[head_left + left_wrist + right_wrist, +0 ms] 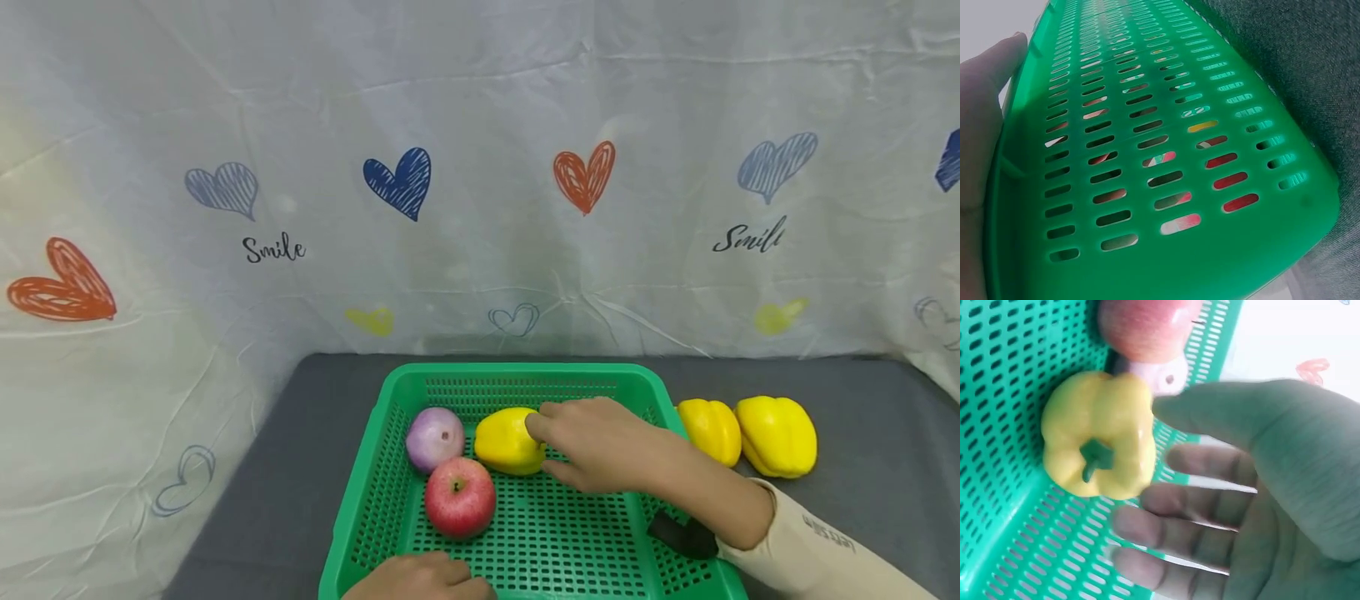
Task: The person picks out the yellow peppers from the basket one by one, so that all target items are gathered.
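A green plastic basket (517, 369) with slotted walls stands on the table. Inside it lie a purple onion (433, 442), a red apple (460, 498) and a yellow bell pepper (504, 442), whose green stem shows in the right wrist view. My right hand (596, 443) reaches over the basket's right side, fingers spread and loosely bent. Its thumb tip is right at the pepper's edge in the right wrist view, with the other fingers beside the pepper. At the near rim, my left hand (423, 579) holds the basket, its thumb (1004, 59) along the wall.
Two more yellow bell peppers, one nearer (707, 431) and one farther right (777, 436), lie on the dark grey table (262, 500) outside the basket's right wall. Behind the table hangs a pale curtain (480, 108) printed with hearts. A black strap (678, 535) is at the right wrist.
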`<state>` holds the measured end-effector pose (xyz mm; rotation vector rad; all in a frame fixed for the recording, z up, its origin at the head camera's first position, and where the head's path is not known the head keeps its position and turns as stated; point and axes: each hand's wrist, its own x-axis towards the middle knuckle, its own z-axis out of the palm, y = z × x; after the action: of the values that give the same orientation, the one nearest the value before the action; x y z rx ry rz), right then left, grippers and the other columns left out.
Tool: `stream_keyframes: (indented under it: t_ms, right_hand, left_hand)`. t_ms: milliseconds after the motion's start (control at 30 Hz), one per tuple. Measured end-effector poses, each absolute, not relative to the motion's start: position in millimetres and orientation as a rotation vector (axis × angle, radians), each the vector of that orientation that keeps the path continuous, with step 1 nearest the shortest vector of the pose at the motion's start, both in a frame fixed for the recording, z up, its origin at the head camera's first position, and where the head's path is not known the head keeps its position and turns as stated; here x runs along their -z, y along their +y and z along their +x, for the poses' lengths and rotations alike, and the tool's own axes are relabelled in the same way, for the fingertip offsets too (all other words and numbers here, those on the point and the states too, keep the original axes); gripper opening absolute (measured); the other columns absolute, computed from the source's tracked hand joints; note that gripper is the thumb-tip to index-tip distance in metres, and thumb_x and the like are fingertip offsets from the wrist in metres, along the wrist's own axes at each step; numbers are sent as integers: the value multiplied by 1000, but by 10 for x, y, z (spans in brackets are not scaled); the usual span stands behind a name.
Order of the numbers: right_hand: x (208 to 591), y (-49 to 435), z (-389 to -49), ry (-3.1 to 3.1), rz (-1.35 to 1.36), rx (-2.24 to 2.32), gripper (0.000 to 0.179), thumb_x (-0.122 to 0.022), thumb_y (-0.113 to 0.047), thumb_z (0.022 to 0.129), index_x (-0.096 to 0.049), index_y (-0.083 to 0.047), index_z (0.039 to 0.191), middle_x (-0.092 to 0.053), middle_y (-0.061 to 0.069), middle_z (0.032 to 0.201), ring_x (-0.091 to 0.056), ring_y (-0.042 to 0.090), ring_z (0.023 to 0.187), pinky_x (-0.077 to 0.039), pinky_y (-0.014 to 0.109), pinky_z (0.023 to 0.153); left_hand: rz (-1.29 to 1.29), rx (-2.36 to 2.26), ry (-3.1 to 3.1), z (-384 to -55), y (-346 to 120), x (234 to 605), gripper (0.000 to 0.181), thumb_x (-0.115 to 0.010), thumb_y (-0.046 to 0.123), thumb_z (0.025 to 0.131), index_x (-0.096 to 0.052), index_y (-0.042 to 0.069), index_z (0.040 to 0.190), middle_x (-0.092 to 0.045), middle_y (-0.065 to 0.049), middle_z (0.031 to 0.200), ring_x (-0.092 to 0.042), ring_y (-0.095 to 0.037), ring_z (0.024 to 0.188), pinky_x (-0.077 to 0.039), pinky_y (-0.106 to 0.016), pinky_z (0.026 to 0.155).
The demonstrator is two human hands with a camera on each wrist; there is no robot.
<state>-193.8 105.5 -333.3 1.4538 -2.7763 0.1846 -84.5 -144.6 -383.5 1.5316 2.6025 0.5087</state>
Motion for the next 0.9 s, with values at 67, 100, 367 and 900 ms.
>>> stream_keyframes:
  t_ms: [67, 100, 367, 900]
  right_hand:
    - [3349, 1044, -1953, -2726, 1442, -177, 24, -69, -26, 78, -53, -17, 94, -43, -9, 79, -41, 9, 61, -37, 19, 48]
    - [3356, 1040, -1960, -2703, 1439, -166, 28, -68, -27, 78, -54, -17, 100, -47, -6, 86, -45, 9, 66, -39, 19, 50]
    - [3437, 1034, -1991, -2753, 1595, -196, 41, -67, -31, 80, -55, -20, 118, -34, 7, 139, -41, 23, 117, -48, 29, 75]
    - [3475, 1042, -2017, -2727, 1495, -147, 33, -69, -40, 76, -59, -16, 97, -39, -5, 83, -39, 9, 60, -36, 20, 50]
  left_hand:
    - [1524, -513, 2600, -844, -1447, 3830, 16, -46, 36, 92, -59, 26, 93, -46, 21, 74, -38, 8, 63, -31, -5, 55]
    - [1523, -512, 2600, -843, -1444, 3828, 16, -47, 36, 92, -59, 26, 93, -45, 21, 73, -38, 8, 62, -31, -5, 55]
    - [1532, -501, 2565, -855, -1455, 3818, 18, -47, 37, 92, -59, 25, 96, -50, 20, 78, -42, 8, 65, -34, -6, 56]
    - [1584, -489, 2649, -839, -1429, 3825, 11, -50, 33, 91, -58, 26, 90, -47, 21, 74, -39, 9, 63, -32, -5, 56]
